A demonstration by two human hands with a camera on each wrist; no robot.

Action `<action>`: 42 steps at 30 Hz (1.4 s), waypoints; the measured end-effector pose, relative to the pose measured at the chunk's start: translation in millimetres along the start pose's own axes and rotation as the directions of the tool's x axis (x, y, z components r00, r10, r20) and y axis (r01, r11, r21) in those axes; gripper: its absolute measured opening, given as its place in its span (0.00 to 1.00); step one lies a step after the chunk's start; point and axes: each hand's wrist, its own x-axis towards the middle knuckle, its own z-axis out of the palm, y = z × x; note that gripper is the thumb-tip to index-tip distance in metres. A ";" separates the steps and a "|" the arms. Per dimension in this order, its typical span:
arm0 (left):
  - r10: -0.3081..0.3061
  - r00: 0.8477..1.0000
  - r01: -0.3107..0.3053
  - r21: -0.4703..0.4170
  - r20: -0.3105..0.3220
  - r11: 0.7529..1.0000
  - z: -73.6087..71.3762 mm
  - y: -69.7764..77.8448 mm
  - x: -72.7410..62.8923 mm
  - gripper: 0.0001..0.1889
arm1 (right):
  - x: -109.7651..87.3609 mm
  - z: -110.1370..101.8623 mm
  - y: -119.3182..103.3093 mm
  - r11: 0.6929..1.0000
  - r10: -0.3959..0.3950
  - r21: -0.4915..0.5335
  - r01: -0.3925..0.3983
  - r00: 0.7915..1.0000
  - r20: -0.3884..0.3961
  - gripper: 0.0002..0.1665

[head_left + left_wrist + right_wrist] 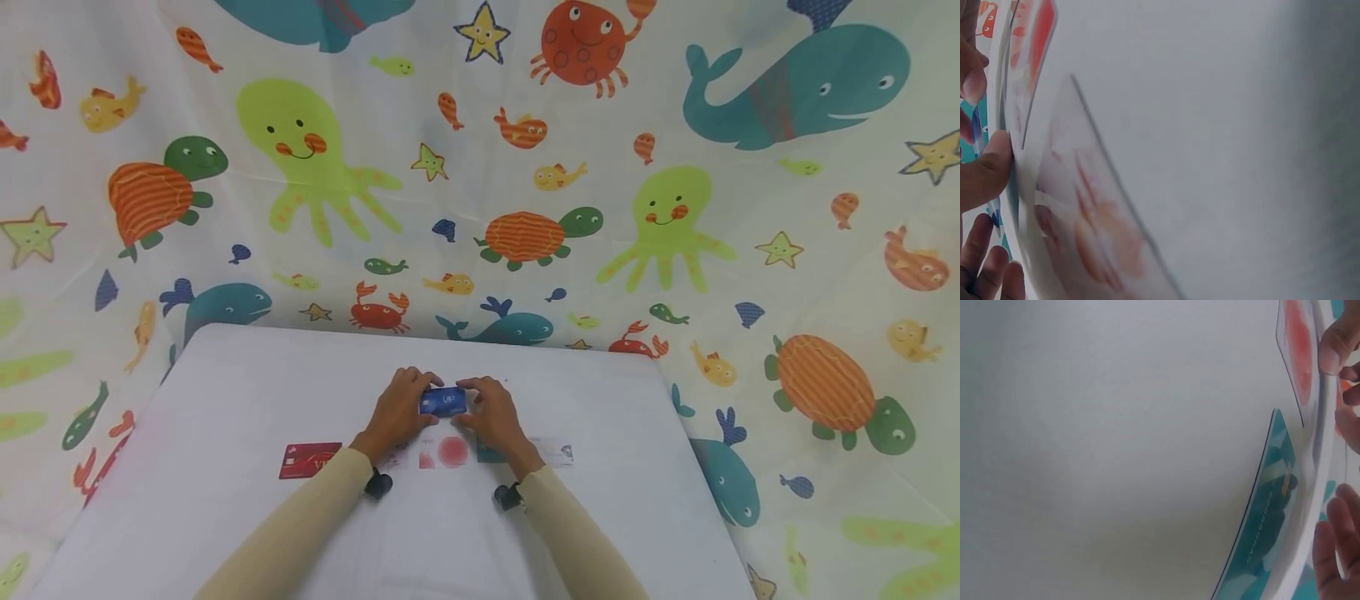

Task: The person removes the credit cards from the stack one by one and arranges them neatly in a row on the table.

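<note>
A blue bank card (pixel 442 402) with white lettering stands face toward the head camera, held at both ends. My left hand (pixel 401 406) grips its left end, index finger at the upper edge and thumb at the lower. At the other end my right hand (pixel 491 412) holds it in a like way. The left wrist view catches the blue card (pixel 978 142) nearly edge-on beside the left thumb (pixel 990 172). In the right wrist view the right fingers (pixel 1335 540) show at the frame's edge, and the blue card is hidden.
A row of cards lies on the white table (pixel 247 392) below the hands: a red card (pixel 310 460), a pale card with a red circle (pixel 452 452), a teal card (pixel 1266 512) and a whitish card (pixel 560 452). Behind hangs a sea-animal curtain (pixel 450 192).
</note>
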 end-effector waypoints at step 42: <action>0.139 0.990 -0.139 0.047 -0.001 0.989 8.0 18.6 -3.3 0.33 | -13.5 -20.1 23.5 0.998 -0.051 0.034 0.051 0.998 0.020 0.31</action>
